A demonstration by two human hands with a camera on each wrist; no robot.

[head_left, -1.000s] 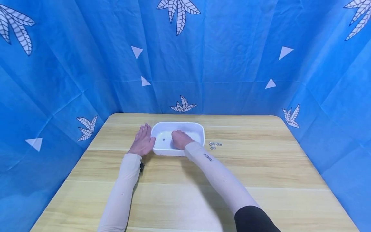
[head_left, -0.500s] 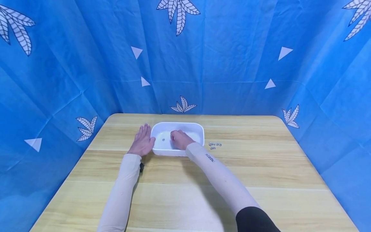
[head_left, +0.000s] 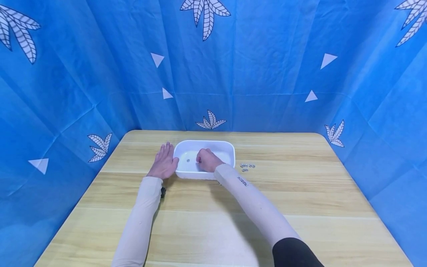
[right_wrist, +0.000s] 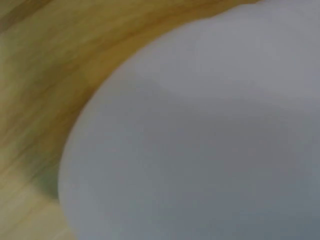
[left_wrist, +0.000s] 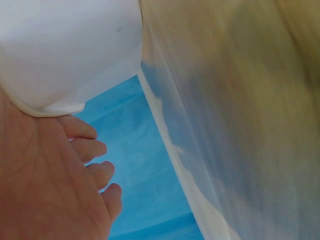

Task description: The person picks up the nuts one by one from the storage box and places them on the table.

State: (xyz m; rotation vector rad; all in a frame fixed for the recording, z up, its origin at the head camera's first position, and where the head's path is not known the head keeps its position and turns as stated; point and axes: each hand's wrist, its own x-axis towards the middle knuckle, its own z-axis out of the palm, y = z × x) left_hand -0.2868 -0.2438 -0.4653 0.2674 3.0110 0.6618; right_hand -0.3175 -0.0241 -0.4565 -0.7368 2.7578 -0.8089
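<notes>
A white rectangular box [head_left: 193, 175] stands near the table's far side in the head view. At its left end my left hand [head_left: 164, 162] lies with straight fingers, touching the rim. The left wrist view shows that palm [left_wrist: 50, 180] against the box's outer wall [left_wrist: 75, 50]. Inside the box is my right hand [head_left: 208, 160], fingers curled downward; whatever is between its fingertips is hidden. One small shiny metal piece [head_left: 188, 160], like a nut, lies on the box floor to its left. A pale blurred surface [right_wrist: 200, 130] fills most of the right wrist view.
Several similar small metal pieces [head_left: 245, 166] lie grouped on the wooden table [head_left: 300, 193], right of the box. A blue patterned curtain [head_left: 267, 74] hangs behind the table and along both sides.
My right hand shifts only very slightly inside the box, its fingers still curled. The left hand and the box stay where they were.
</notes>
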